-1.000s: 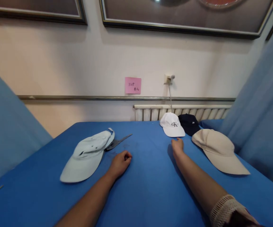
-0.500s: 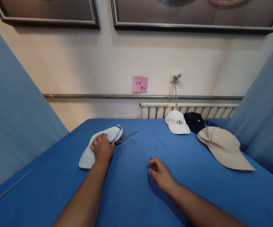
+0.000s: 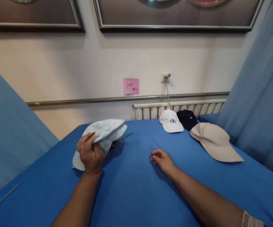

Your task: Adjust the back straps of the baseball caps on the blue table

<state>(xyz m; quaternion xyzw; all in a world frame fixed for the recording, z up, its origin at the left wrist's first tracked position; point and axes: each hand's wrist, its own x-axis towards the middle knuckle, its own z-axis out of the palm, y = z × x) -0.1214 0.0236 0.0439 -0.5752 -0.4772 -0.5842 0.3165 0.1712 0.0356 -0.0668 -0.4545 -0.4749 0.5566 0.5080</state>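
Note:
My left hand (image 3: 91,153) grips a pale blue cap (image 3: 108,127) by its near side, fingers folded over the fabric. The cap is tilted, its back part raised off the blue cloth, and its brim points down toward me at the left. Partly hidden behind it lies a dark grey object (image 3: 122,140) with a thin pointed end; its kind cannot be told. My right hand (image 3: 162,160) hovers low over the cloth near the middle, holding nothing, with its fingers loosely curled and apart.
On the right of the blue-covered table (image 3: 131,189) sit a white cap (image 3: 170,121) with dark letters, a navy cap (image 3: 186,119) and a larger beige cap (image 3: 215,140). A thin stick (image 3: 2,199) lies at the left. Blue curtains hang on both sides; a radiator (image 3: 148,112) stands behind.
My left hand has closed on the pale blue cap and lifted its back part. My right hand stays near the middle, empty. The view has shifted slightly to the right.

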